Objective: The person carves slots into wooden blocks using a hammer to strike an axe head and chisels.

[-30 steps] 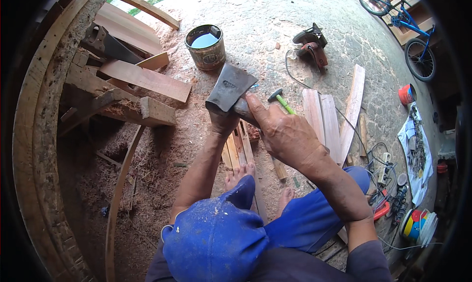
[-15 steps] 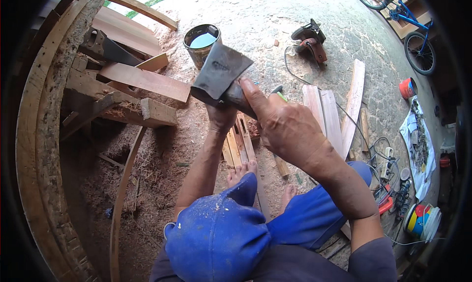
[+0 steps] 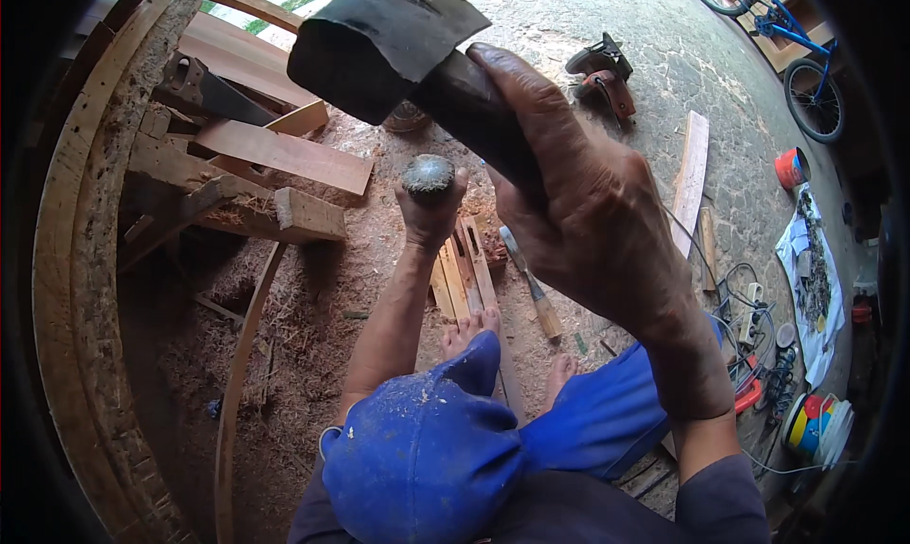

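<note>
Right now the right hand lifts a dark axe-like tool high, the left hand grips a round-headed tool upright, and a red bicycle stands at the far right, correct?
Not quite: the head view shows the bicycle is blue. The rest holds: the right hand lifts the axe-like tool, and the left hand grips the round-headed tool.

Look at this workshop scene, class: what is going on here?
A person in a blue cap crouches barefoot on a sawdust-strewn floor. The right hand holds a dark-headed, wooden-handled hatchet raised high. The left hand grips a round-topped grey metal tool upright over thin wooden slats. A wooden-handled chisel lies beside them.
</note>
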`<state>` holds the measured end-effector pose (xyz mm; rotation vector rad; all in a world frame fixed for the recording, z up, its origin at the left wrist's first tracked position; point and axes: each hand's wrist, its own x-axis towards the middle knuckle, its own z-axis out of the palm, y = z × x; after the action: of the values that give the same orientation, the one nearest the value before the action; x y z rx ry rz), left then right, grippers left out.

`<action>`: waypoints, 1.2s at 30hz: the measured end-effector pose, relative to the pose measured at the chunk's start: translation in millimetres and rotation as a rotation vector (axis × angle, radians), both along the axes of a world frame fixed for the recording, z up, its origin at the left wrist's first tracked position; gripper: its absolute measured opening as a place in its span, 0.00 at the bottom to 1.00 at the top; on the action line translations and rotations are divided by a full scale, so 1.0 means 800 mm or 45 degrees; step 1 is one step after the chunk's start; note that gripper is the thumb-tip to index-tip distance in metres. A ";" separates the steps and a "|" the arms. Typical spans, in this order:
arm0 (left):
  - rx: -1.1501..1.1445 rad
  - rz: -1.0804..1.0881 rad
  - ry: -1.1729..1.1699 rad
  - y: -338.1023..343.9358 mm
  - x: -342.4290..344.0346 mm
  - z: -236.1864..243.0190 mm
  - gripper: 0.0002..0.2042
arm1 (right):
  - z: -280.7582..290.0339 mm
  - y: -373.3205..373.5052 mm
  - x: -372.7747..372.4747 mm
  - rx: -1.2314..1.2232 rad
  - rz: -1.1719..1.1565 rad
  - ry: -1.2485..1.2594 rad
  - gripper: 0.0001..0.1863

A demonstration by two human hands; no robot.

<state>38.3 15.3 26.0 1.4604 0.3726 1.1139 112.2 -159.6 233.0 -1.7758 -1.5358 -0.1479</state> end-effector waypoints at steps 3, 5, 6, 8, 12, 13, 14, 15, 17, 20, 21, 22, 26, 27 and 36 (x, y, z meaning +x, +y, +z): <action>0.157 0.048 0.094 -0.006 -0.003 0.008 0.11 | -0.018 0.004 -0.003 -0.176 -0.088 -0.093 0.40; 0.403 0.202 0.138 -0.008 0.000 -0.011 0.15 | -0.060 0.009 -0.002 -0.958 -0.046 -0.131 0.34; 0.585 0.262 0.202 -0.010 0.000 -0.025 0.15 | -0.098 0.001 0.002 -0.708 -0.001 0.015 0.33; 0.743 0.320 0.250 -0.021 -0.012 -0.032 0.15 | -0.084 -0.006 0.001 -0.790 0.003 -0.015 0.36; 0.365 0.130 0.192 0.009 0.015 -0.022 0.13 | -0.050 -0.009 0.007 -0.537 0.038 0.065 0.35; 0.175 0.074 0.070 0.001 0.023 -0.003 0.11 | -0.038 -0.005 0.010 -0.405 0.023 0.095 0.39; 0.004 0.048 -0.048 -0.002 0.025 0.018 0.09 | -0.015 0.002 0.011 -0.238 0.027 0.077 0.38; 0.003 0.061 0.005 0.008 0.019 0.002 0.08 | 0.000 0.011 0.014 0.093 0.058 0.002 0.37; -0.096 0.028 0.006 0.013 0.017 -0.016 0.07 | 0.033 0.023 0.013 0.359 0.053 0.021 0.36; -0.038 0.035 0.075 0.010 0.015 -0.019 0.07 | 0.013 0.026 0.014 0.222 -0.040 -0.042 0.34; 0.045 0.038 0.124 0.002 0.018 -0.009 0.07 | -0.020 0.020 0.014 -0.114 -0.096 -0.077 0.33; 0.007 0.023 -0.040 -0.010 0.019 0.000 0.11 | -0.037 0.020 0.008 -0.798 -0.126 -0.173 0.32; 0.325 0.142 0.062 -0.022 0.002 -0.033 0.14 | -0.082 -0.006 0.007 -0.830 0.022 0.022 0.31; 0.119 0.008 0.025 -0.020 0.003 -0.048 0.12 | -0.084 -0.015 0.004 -0.743 0.026 0.051 0.28; -0.058 0.091 0.130 0.018 0.010 -0.058 0.12 | 0.037 0.028 0.011 0.396 0.056 0.022 0.36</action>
<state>46.5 29.8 -20.7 1.4769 0.5222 1.0826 121.4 -137.5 262.8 -1.4938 -1.4502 -0.3306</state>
